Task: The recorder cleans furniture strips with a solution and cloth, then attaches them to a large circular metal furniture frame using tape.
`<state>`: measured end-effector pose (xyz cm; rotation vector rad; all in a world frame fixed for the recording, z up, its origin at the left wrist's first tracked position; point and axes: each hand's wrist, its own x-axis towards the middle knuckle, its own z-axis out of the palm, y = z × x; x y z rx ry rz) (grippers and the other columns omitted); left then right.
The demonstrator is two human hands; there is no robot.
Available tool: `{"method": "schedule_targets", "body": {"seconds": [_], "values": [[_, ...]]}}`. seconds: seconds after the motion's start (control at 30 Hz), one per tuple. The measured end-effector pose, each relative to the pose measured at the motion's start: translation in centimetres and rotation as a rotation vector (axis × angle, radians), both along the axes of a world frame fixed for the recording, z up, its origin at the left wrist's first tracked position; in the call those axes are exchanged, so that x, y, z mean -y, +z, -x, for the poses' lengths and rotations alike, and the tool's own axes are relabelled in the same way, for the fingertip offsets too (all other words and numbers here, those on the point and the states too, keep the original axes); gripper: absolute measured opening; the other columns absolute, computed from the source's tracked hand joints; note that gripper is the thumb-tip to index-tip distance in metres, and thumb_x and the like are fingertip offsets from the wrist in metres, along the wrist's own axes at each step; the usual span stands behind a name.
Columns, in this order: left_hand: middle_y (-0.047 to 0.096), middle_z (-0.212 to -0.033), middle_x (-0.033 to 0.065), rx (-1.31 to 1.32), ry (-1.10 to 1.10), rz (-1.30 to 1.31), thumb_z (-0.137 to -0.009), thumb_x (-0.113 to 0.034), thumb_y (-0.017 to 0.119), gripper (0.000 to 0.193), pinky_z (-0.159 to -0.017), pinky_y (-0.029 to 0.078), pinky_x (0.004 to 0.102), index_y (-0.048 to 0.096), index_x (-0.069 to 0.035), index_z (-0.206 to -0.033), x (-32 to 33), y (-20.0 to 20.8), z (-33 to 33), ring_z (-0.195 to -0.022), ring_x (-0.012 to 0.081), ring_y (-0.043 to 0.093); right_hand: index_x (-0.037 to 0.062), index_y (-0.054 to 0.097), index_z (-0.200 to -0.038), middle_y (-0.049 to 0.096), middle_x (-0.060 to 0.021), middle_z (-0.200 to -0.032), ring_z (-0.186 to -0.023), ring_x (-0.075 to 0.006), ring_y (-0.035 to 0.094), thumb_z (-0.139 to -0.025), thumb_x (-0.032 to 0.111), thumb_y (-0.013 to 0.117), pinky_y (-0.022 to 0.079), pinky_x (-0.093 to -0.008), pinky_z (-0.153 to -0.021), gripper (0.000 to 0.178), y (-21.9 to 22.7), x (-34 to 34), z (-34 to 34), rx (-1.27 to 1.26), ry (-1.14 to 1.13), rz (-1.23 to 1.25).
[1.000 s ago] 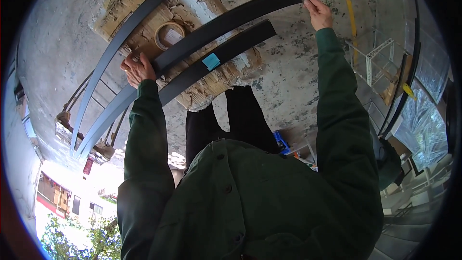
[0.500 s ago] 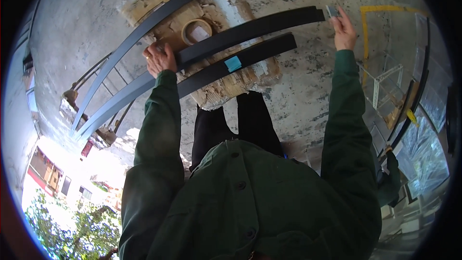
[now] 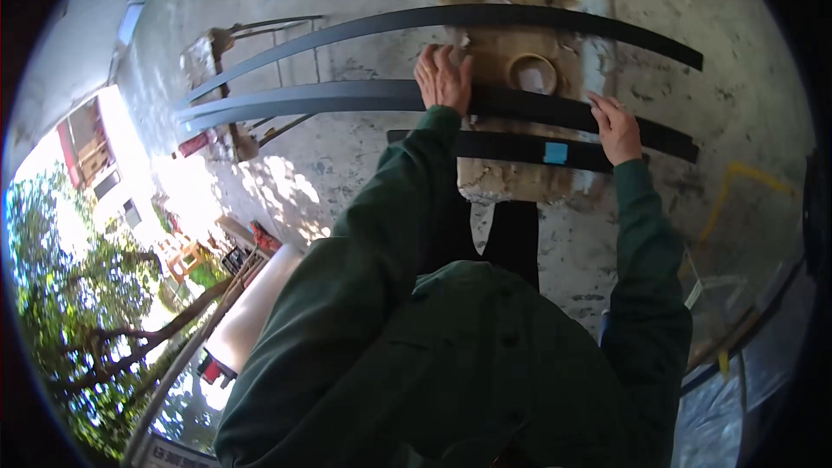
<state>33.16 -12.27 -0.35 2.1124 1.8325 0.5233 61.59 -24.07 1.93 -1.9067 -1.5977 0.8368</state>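
Observation:
A long dark grey strip runs left to right in front of me, across a padded, worn bench. My left hand lies over this strip near its middle, the fingers bent round its far edge. My right hand is at the strip's right part, thumb and fingertips closed together at its surface. Whatever they pinch is hidden. Nearer to me lies a shorter black strip with a blue patch on it. Beyond is another long, dark strip.
A roll of tape rests on the bench between the far and middle strips. At the left, a metal-legged stand bears the long strips' ends. Yellow floor marking and clear plastic sheeting are at the right. A tree shows at lower left.
The view has turned and shifted, and more of the strips' right ends shows. My right hand has come from beyond the strip's end, holding a small grey piece, onto the strip itself.

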Motion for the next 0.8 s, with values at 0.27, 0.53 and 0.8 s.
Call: {"method": "schedule_targets", "body": {"seconds": [0.27, 0.53, 0.8], "values": [[0.03, -0.124, 0.0211, 0.194, 1.133, 0.005, -0.069, -0.046, 0.071, 0.083, -0.097, 0.028, 0.0444, 0.032, 0.003, -0.123, -2.3, 1.4, 15.1, -0.115, 0.0358, 0.034, 0.0126, 0.051, -0.117, 0.049, -0.0062, -0.11, -0.08, -0.0283, 0.058, -0.075, 0.025, 0.069, 0.047, -0.0429, -0.062, 0.048, 1.0, -2.8, 4.6, 0.369, 0.398, 0.17], [0.039, -0.123, 0.0258, 0.25, 1.358, 0.121, -0.067, -0.057, 0.066, 0.088, -0.096, 0.034, 0.0426, 0.039, 0.008, -0.12, -5.4, 1.3, 20.9, -0.117, 0.0393, 0.037, 0.0133, 0.046, -0.116, 0.047, -0.0093, -0.122, -0.087, -0.0327, 0.058, -0.074, 0.028, 0.069, 0.048, -0.0456, -0.067, 0.05, 0.5, -2.4, 3.6, 0.54, 0.437, 0.213], [0.059, -0.076, 0.0043, 1.542, 1.442, 0.136, -0.076, -0.042, 0.068, 0.046, -0.041, 0.035, 0.0313, 0.058, -0.003, -0.097, -8.0, -0.7, 25.1, -0.054, 0.0165, 0.054, 0.0118, 0.052, -0.11, 0.051, -0.0058, -0.108, -0.087, -0.03, 0.057, -0.07, 0.019, 0.073, 0.048, -0.0432, -0.062, 0.046, 7.0, -5.0, 5.6, 0.496, 0.378, 0.039]]}}
